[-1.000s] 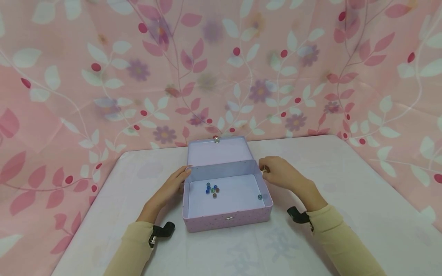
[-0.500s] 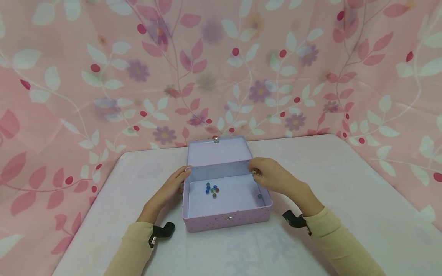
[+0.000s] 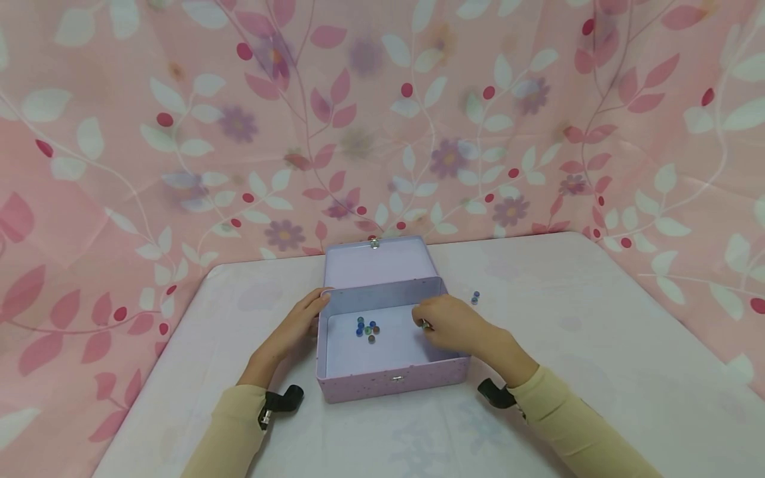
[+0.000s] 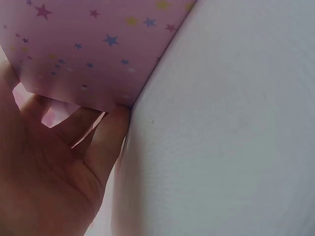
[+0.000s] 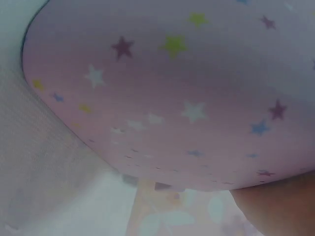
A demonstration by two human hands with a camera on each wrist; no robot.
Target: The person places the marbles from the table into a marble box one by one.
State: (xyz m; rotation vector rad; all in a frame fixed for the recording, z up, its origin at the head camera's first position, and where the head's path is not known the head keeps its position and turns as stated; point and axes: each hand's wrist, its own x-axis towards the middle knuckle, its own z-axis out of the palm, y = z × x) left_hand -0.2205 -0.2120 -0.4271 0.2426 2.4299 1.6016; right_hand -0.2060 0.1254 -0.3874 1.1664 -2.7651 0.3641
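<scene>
An open pink tin box [image 3: 394,384] with a starry pattern stands on the table, its lid [image 3: 379,262] folded back. My left hand [image 3: 299,322] holds the box at its left back corner; in the left wrist view its fingers [image 4: 110,142] reach that corner close to the tabletop. Over the right part of the box is my right hand [image 3: 457,325], its curled fingers pinching a marble [image 3: 425,324] that is mostly hidden. Several blue, green and brown glass marbles [image 3: 367,330] lie clustered on the box floor, left of centre.
Two blue marbles [image 3: 475,297] lie on the white tablecloth [image 3: 568,318] to the right of the box. A pink floral curtain [image 3: 382,133] hangs behind the table. The metal clasp [image 3: 398,378] is on the box front.
My right hand has moved left and toward me, from beyond the box's right wall to over its inside, uncovering two marbles on the table and covering one in the box. My left hand stays put.
</scene>
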